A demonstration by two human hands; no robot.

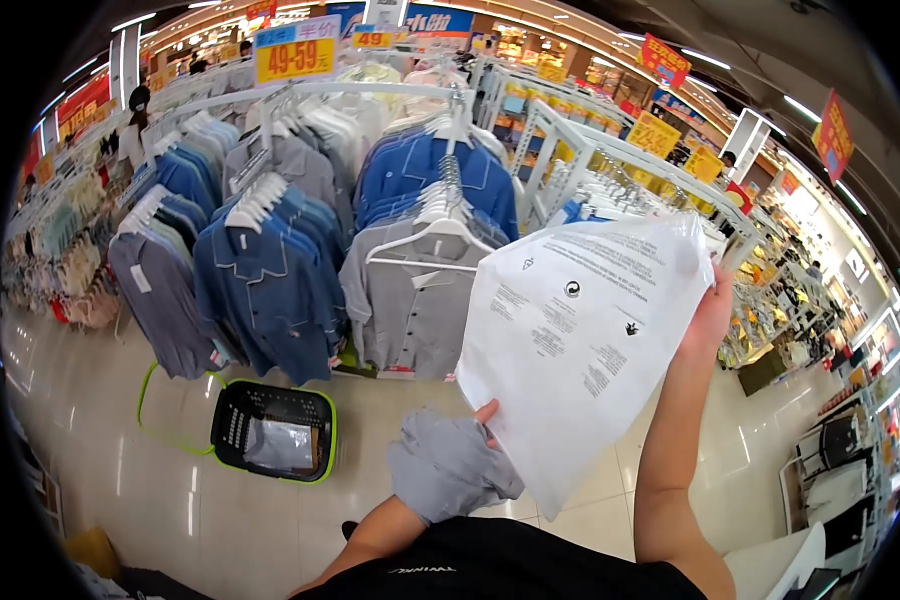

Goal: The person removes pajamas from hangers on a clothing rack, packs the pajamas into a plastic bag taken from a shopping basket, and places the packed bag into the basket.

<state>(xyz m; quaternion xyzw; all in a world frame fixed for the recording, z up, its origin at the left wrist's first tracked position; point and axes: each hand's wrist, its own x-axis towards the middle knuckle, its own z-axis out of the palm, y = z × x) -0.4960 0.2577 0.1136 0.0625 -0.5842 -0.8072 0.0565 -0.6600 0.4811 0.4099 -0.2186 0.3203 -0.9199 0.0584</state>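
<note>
A large white plastic bag (pixel 580 320) with small printed text and symbols spreads out in front of me. My right hand (pixel 708 310) grips its upper right corner, fingers partly behind the plastic. At the bag's lower left edge, my left hand (pixel 488 415) pinches the plastic; only some fingertips show. A crumpled grey garment (pixel 445 465) lies over that hand and wrist, hiding the rest. Just left of the bag, a bare white hanger (pixel 435 243) hangs in front of a grey button-up shirt (pixel 410 300) on the rack.
A black basket with a green rim (pixel 328 430) stands on the tiled floor (pixel 185 500), holding a clear-wrapped packet (pixel 280 444). Blue pajama shirts (pixel 265 290) hang at the left. A white metal rack (pixel 620 150) stands behind the bag, below a price sign (pixel 296 50).
</note>
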